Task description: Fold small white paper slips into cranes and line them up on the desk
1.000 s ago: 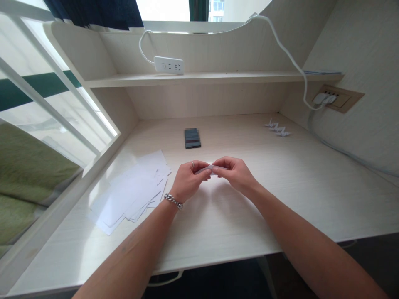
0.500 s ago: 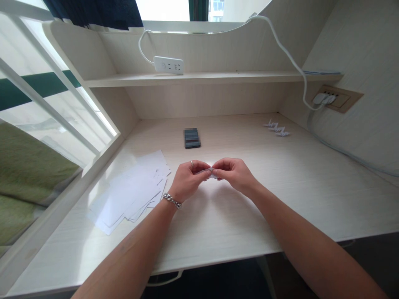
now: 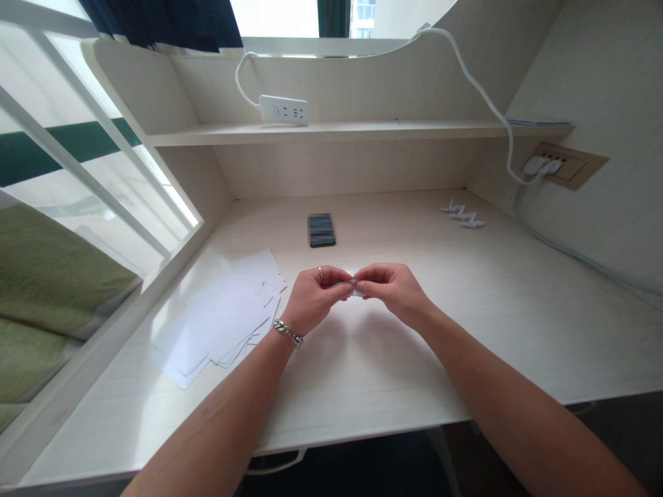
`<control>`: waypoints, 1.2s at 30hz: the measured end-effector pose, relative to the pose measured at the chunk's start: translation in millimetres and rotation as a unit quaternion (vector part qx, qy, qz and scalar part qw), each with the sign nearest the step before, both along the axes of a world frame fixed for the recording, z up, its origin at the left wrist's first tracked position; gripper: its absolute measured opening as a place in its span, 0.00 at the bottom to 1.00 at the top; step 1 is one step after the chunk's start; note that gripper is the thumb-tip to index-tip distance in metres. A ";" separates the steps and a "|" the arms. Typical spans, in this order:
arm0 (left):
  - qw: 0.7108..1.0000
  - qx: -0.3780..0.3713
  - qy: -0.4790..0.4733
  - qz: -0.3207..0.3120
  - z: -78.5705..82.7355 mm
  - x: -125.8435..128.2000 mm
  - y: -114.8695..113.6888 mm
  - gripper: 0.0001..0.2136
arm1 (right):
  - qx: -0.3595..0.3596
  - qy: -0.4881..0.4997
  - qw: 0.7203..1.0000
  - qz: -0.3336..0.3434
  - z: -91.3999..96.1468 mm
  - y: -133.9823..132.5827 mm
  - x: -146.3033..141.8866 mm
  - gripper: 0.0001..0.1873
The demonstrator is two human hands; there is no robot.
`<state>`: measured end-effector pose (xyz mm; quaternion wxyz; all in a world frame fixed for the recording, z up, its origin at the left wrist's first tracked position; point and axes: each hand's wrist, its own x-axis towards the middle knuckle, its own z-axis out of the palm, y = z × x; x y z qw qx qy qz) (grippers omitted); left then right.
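Both my hands meet above the middle of the pale wooden desk (image 3: 466,345). My left hand (image 3: 313,298), with a ring and a chain bracelet, pinches one side of a small folded white paper piece (image 3: 355,290). My right hand (image 3: 394,290) pinches the other side of that paper. Fingers of both hands are curled tightly, so most of the paper is hidden. A loose pile of white paper sheets (image 3: 222,314) lies on the desk just left of my left hand.
A dark phone (image 3: 322,230) lies flat beyond my hands. Small folded paper figures (image 3: 463,215) sit at the back right. A white power strip (image 3: 284,110) rests on the shelf, its cable running to a wall socket (image 3: 562,164). White rails stand at left.
My fingertips have drawn closer together on the paper piece, which now shows less between them. The view shifted slightly; the hands stay in the same spot.
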<state>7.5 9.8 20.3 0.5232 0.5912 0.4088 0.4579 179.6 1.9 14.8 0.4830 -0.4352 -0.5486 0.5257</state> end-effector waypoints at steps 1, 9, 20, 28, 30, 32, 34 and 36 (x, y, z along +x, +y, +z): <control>1.000 0.001 0.003 -0.001 0.1 -0.1 -0.1 0.07 | 0.005 -0.009 1.000 0.000 -0.3 0.1 0.2 0.09; 0.999 0.030 0.041 -0.002 2.0 -1.6 -1.2 0.02 | 0.037 -0.016 0.999 0.011 -3.4 0.5 3.1 0.07; 0.995 0.067 0.067 0.019 -2.4 -0.9 -3.4 0.05 | -0.001 -0.017 1.000 0.026 -1.4 1.9 5.8 0.11; 1.000 0.027 -0.008 0.004 -3.9 -1.1 0.8 0.08 | 0.058 -0.046 0.997 -0.010 -6.7 3.4 4.9 0.09; 1.000 0.014 -0.023 0.000 -3.3 -0.6 1.1 0.08 | 0.069 -0.053 0.996 -0.023 -7.8 3.8 4.4 0.08; 0.999 0.005 -0.039 -0.002 -3.0 -0.2 1.2 0.08 | 0.078 -0.059 0.995 -0.038 -8.2 3.6 3.7 0.08; 0.999 0.001 -0.046 -0.001 -3.5 0.0 1.3 0.10 | 0.085 -0.062 0.993 -0.044 -8.2 2.9 2.9 0.07; 0.999 0.004 -0.034 0.003 -5.0 -0.1 1.6 0.12 | 0.092 -0.063 0.993 -0.042 -8.3 2.1 2.0 0.07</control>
